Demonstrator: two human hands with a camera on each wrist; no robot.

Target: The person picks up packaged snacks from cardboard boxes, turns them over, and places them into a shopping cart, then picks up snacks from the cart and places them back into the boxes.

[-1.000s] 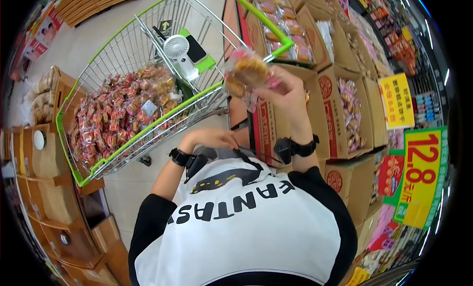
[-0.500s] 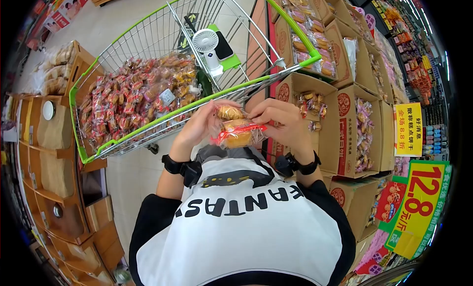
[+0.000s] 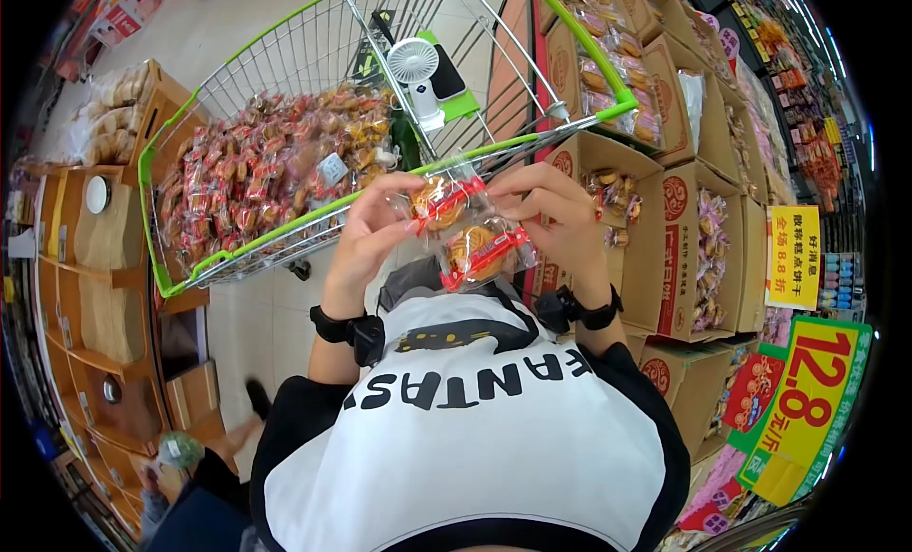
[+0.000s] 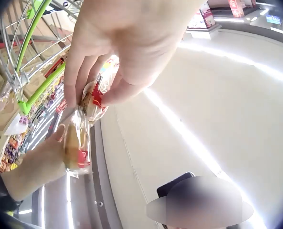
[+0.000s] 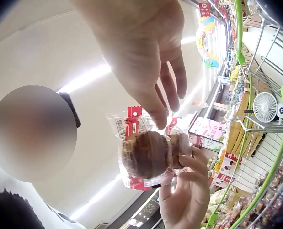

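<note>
packets (image 3: 482, 254), a second ago in one hand, are now pinched by left hand (image 3: 369, 231) and right hand (image 3: 562, 225).

White shirt (image 3: 465, 466), black sleeves (image 3: 291, 421), black lettering (image 3: 458, 394), black wristbands (image 3: 329, 328)

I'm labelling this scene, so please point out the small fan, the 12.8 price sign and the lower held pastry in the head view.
Small fan (image 3: 415, 67), head view, on its round head.
Price sign (image 3: 812, 407), head view, on its large 8.
Lower pastry (image 3: 478, 252), head view, middle of its wrapped face.
</note>
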